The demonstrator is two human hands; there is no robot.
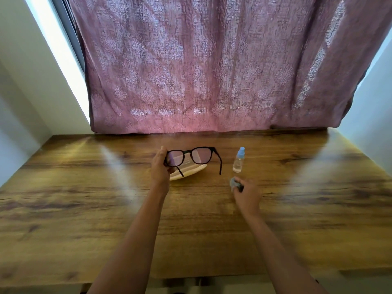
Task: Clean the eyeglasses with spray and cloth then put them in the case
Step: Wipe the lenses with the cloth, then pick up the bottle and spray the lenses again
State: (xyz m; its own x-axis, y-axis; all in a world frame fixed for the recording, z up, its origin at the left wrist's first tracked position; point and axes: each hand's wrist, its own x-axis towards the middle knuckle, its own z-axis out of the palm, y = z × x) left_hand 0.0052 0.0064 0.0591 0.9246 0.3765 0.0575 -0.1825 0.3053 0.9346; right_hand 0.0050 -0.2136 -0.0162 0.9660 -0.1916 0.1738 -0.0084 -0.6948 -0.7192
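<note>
1. So, the left hand (160,166) has its fingers pinched around the left end of the eyeglasses (192,158), holding them up off the bench (84,209) with the lenses facing the camera and both arms unfolded, hanging down and toward the person.
2. The right hand (247,193) is closed on a bunched-up grey cloth (234,183), low over the bench and a bit nearer the person than the glasses.
3. Key thing for the next move, I'd guess: the frame's long axis runs left to right, and its free right end points toward the cloth hand, so that hand is the closer one to come in and wipe the right lens.
4. Spray bottle (239,159) stands upright just beyond the right hand, near the right arm of the glasses but not touching it.
5. The case (191,172) lies open on the bench right behind and under the glasses, pale, partly seen through the lenses.
6. Glasses look like dark, thick-rimmed frames with a slight pinkish cast on the lenses, probably the curtain (212,71) showing through. Can't tell if they're wet.
</note>
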